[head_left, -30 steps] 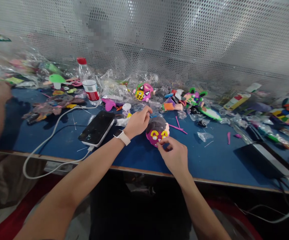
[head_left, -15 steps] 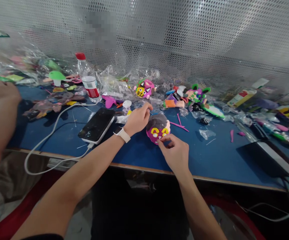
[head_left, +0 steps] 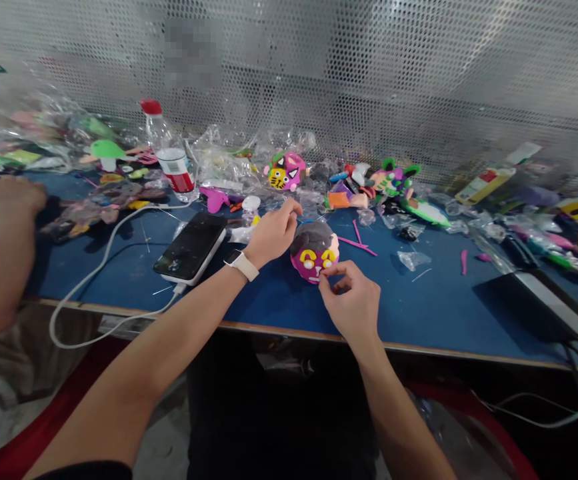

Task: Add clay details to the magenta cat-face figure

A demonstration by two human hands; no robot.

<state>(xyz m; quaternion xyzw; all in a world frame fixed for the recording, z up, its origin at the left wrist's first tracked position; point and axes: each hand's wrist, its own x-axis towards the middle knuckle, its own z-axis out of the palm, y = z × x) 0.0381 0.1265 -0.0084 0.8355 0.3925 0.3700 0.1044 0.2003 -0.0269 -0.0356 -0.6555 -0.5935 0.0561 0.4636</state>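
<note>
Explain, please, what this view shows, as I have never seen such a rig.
These are a person's two bare hands, filmed by a camera worn on the head, looking forward and down. The right hand makes a pinch at the front of a round purple-and-grey clay-like face; anything it holds is too small to tell. The left hand, wearing a white-strapped watch, is beside the face. The blue table bears a clear plastic bottle with a red cap, a black-and-white rectangular device and thin purple strips. The far-left hand is another person's.
</note>
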